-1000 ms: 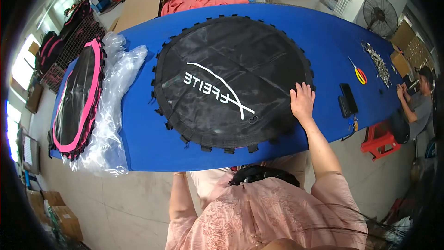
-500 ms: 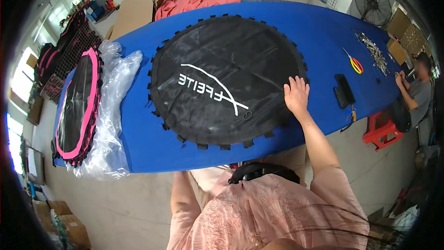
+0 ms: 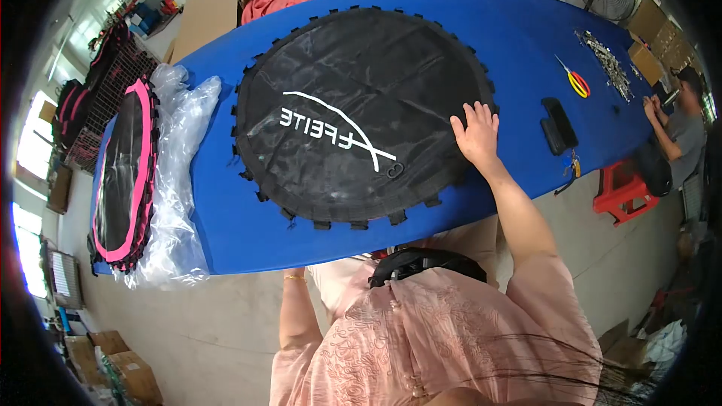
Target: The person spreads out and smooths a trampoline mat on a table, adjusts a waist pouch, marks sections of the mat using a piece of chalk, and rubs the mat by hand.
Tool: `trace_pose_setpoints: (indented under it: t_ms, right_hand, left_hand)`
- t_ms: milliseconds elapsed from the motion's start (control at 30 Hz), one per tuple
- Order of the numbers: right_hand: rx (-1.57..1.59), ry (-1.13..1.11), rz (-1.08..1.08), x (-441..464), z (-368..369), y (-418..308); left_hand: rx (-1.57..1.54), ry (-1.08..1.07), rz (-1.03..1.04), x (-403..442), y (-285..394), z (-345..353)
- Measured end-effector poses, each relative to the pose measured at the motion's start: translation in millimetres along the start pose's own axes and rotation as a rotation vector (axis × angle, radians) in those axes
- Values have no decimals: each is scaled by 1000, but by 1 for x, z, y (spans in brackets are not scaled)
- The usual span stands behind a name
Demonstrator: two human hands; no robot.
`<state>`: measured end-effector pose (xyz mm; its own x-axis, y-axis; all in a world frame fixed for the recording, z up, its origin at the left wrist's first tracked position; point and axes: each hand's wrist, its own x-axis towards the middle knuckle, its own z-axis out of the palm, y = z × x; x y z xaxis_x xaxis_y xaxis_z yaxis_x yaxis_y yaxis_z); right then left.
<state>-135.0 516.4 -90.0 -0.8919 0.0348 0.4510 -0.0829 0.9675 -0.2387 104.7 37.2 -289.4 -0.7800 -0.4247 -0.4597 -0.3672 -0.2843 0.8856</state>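
Note:
A round black trampoline mat (image 3: 376,75) with fabric tabs all around its rim lies flat on the blue-covered table (image 3: 241,244). White lettering and a curved white line mark its surface. My right hand (image 3: 477,135) rests palm down on the mat's right edge, fingers spread, holding nothing. Of my left arm, only the forearm (image 3: 295,301) shows below the table's near edge; the hand itself is hidden.
Clear plastic wrap (image 3: 180,173) and pink-edged black mats (image 3: 128,173) lie at the left. Scissors (image 3: 576,81), a black case (image 3: 558,126) and a heap of metal parts (image 3: 609,64) are at the right. Beyond sits a person (image 3: 681,124) near a red stool (image 3: 624,195).
The whole view has shifted slightly, so the mat and table appear a little higher. My right hand remains flat on the mat's right edge.

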Motion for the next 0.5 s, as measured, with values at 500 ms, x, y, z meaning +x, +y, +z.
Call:
trace_pose_setpoints:
  t_ms: [500]
  right_hand:
    - [504,-39,-460,-1,-53,-10]
  left_hand:
    - [553,-215,70,-200,103,-29]
